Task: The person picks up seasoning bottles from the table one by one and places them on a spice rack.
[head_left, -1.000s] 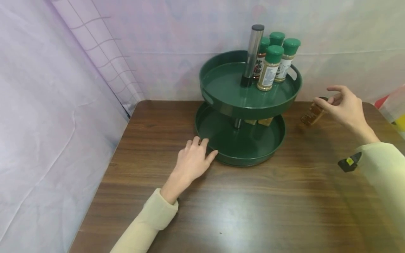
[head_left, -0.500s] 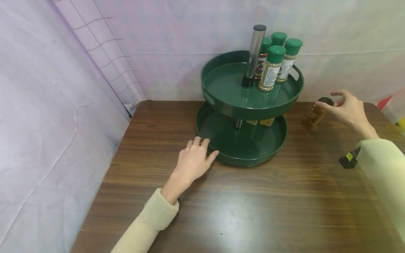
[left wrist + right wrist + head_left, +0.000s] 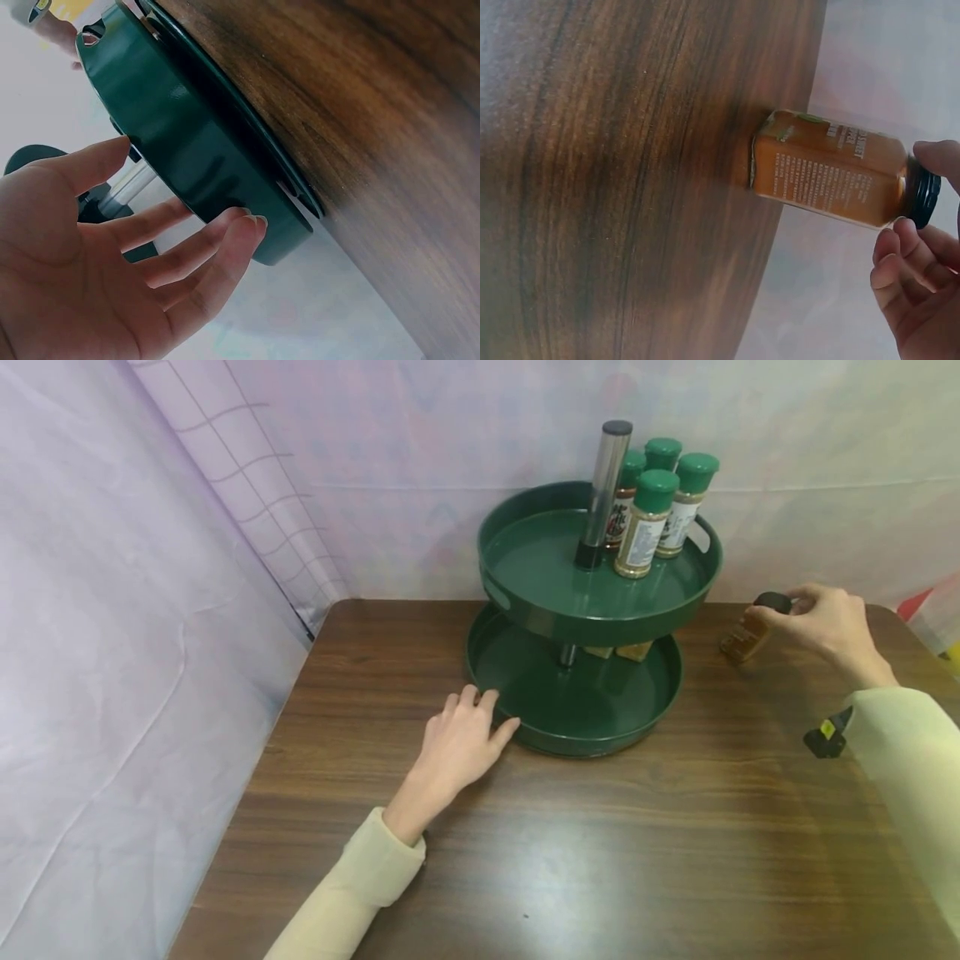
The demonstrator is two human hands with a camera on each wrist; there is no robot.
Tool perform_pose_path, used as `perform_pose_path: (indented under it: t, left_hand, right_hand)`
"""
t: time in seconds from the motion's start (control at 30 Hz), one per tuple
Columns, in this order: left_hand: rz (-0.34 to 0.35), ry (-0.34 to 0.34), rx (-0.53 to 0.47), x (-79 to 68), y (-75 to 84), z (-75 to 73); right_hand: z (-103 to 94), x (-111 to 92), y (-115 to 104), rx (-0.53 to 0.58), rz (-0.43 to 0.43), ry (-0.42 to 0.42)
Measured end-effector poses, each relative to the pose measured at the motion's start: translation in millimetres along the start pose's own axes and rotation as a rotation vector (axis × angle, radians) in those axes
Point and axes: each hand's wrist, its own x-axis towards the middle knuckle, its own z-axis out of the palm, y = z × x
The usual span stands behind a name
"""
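My right hand (image 3: 828, 622) pinches a spice jar (image 3: 746, 637) by its black cap (image 3: 925, 196), thumb on one side and fingers on the other. The glass jar holds orange-brown powder and has printed text on its sides. Its base meets the tabletop in the right wrist view. My left hand (image 3: 459, 739) rests against the left front of a green two-tier rack's lower tray (image 3: 577, 745). Its fingers are spread and loosely bent, fingertips at the tray's outer wall (image 3: 195, 150) in the left wrist view.
The upper tray (image 3: 600, 628) carries several green-capped spice bottles (image 3: 641, 535) beside the metal post (image 3: 606, 485). Under it, on the lower tray, jars (image 3: 633, 651) are partly hidden. The wooden table (image 3: 570, 860) meets white cloth (image 3: 405, 543) at the back.
The jar has come down slightly to the right and leans less. My right index finger, raised before, has lowered toward the cap. My left hand has stayed at the lower tray.
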Motion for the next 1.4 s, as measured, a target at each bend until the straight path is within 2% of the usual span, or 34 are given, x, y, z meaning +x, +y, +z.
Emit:
perform_pose_path:
  t: [0.2,0.33,0.47,0.63,0.8,1.07,1.4]
  left_hand:
    - [0.007,-0.010,-0.009,-0.7,1.9,1.5]
    - [0.009,-0.008,-0.004,0.2,2.1,2.0]
    - [0.010,-0.003,-0.002,1.0,1.9,2.0]
    - [0.009,0.007,0.000,1.3,0.6,1.3]
    - [0.012,0.011,0.002,1.6,-1.0,0.5]
    - [0.003,0.002,0.002,2.5,-2.0,1.8]
    - [-0.001,-0.011,0.003,1.9,0.2,1.7]
  right_hand:
    - [0.2,-3.8,2.6,0.003,-0.011,0.031]
    - [-2.3,-10.4,-1.1,0.008,-0.019,0.083]
    - [-8.9,-15.9,-10.8,-0.010,-0.034,0.168]
    - [-18.0,-25.7,-24.2,-0.037,-0.098,0.298]
    - [-24.4,-34.7,-35.2,-0.012,-0.170,0.366]
    - [-15.9,-46.1,-56.1,0.069,-0.319,0.411]
    - [13.2,-63.8,-92.6,0.129,-0.450,0.341]
